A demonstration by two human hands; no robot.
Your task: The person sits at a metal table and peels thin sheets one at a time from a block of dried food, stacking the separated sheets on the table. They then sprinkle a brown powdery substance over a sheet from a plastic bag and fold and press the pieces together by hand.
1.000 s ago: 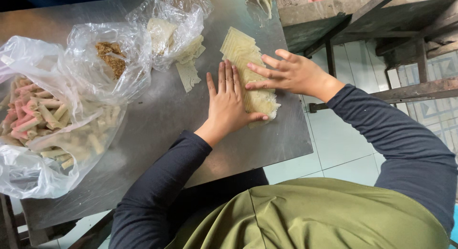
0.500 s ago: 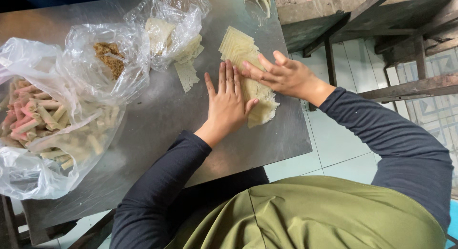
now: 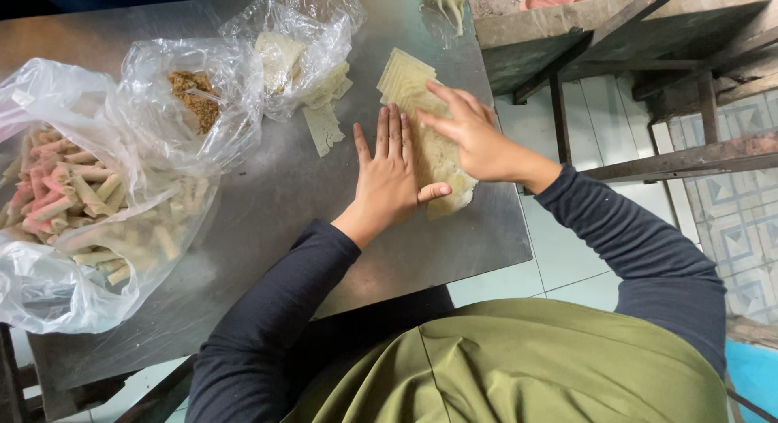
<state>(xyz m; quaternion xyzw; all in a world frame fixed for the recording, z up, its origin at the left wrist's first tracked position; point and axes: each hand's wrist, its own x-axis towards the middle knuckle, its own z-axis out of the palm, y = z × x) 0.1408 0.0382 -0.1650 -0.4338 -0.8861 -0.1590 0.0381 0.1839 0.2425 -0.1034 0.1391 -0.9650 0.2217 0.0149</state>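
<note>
Steel, dull grey and smeared, makes up the bench [image 3: 267, 204] that fills the head view, and both hands work at its right end. Left hand [image 3: 389, 176] lies flat, palm down, fingers straight and close together, with the thumb stretched out to the right so that it touches the pale wrapper sheet [image 3: 442, 160] lying beside it. Right hand [image 3: 474, 135] reaches in from the right and rests on top of that same sheet, its fingers spread and pointing left, pressing the sheet down rather than pinching it. Just beyond the fingertips, towards the far edge of the bench, sits a neat stack of square wrappers [image 3: 405, 79], its near edge touching or overlapping the sheet under the hands. To the left of the stack, an open clear plastic bag [image 3: 304, 34] holds more pale wrappers, a few of which spill out onto the steel. Further left, a second clear bag [image 3: 194, 99] holds a brown crumbly filling. At the far left, a large clear bag [image 3: 73, 204] is heaped with finished rolled sticks in pink and cream. Dark long sleeves cover both arms, and an olive green garment [image 3: 527, 366] fills the bottom of the view.
</note>
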